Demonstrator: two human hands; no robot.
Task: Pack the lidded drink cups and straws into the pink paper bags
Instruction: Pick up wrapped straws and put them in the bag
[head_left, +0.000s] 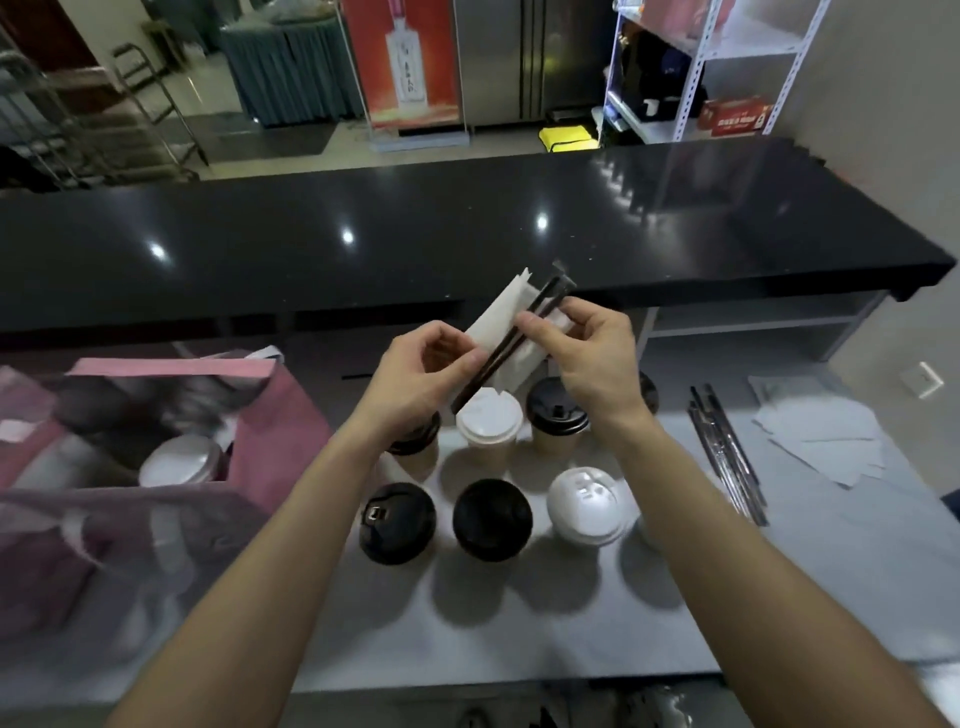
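Above the cups, my left hand and my right hand together hold two dark straws laid against a white napkin. Below them several lidded paper cups stand on the grey worktop: a white-lidded cup, a black-lidded cup, and nearer me two black lids and a white lid. At the left an open pink paper bag holds a white-lidded cup. A second pink bag lies blurred in front of it.
More wrapped straws lie on the right of the worktop beside a pile of white napkins. A raised glossy black counter runs across behind the work area. A wall stands at the far right.
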